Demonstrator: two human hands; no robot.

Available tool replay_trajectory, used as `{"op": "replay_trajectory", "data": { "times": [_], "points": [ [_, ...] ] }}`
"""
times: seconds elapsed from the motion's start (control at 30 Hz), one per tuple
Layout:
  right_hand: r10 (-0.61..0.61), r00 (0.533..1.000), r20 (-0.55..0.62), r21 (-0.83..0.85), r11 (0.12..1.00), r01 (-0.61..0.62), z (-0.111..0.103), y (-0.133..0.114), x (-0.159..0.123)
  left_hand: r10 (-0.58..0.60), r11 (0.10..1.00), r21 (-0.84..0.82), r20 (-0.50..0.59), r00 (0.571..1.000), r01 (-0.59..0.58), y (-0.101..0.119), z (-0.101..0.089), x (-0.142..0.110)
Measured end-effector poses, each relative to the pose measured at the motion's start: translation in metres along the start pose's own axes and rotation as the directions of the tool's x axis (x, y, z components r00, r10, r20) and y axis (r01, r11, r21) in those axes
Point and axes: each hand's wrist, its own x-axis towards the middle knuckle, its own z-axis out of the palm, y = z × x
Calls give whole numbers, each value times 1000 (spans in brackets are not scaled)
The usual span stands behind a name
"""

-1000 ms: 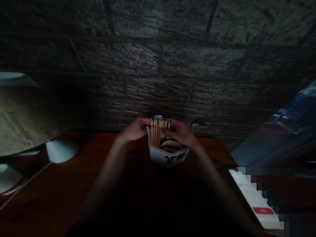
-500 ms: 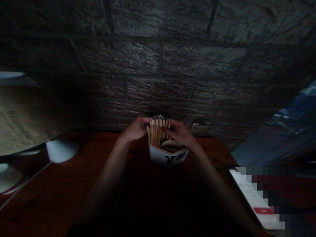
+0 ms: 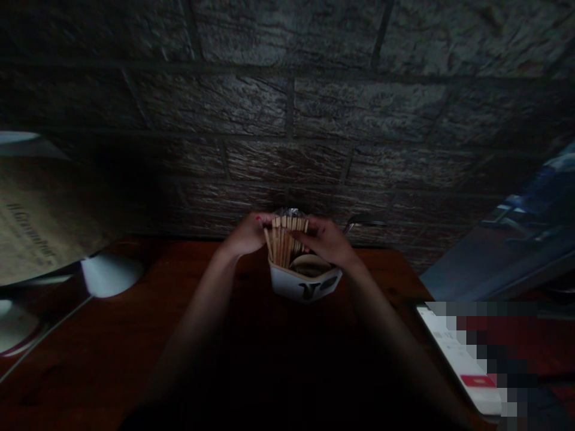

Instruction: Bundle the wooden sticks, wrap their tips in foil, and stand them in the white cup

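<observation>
A bundle of thin, pale wooden sticks [image 3: 282,242] with blunt ends stands upright in a white holder [image 3: 294,284] with a dark print on its front. My left hand [image 3: 248,232] is closed at the bundle's left side, its fingers partly hidden behind. From the right, my right hand [image 3: 327,240] grips the same bundle, the thumb laid across its front. Shiny clear wrapping [image 3: 290,212] shows just behind the stick tops. To the right of the sticks, the holder has a rounded tan opening [image 3: 311,263]. The scene is dim.
The holder stands on a brown wooden table [image 3: 179,335] against a stone-block wall [image 3: 251,108]. At left are a tan printed panel [image 3: 40,221] and a white cone-shaped thing [image 3: 110,275]. A lit phone [image 3: 453,353] lies at right. A curved metal piece [image 3: 354,221] shows behind.
My right thumb has shifted slightly left across the sticks. Both hands stay around the bundle; the view has moved only a little.
</observation>
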Motion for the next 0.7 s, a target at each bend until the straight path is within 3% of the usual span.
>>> {"op": "replay_trajectory", "data": {
  "times": [0.33, 0.53, 0.7],
  "points": [
    [4, 1000, 8, 39, 999, -4, -2, -1, 1, -52, 999, 2, -10, 999, 52, -1, -2, -2],
    [9, 998, 56, 184, 983, -19, -4, 4, 2, -71, 997, -4, 44, 997, 71, -9, -6, -1],
    [8, 995, 97, 172, 985, -25, -11, 6, 1, -61, 998, -10, 104, 993, 63, -17, -9, -1]
  ]
}}
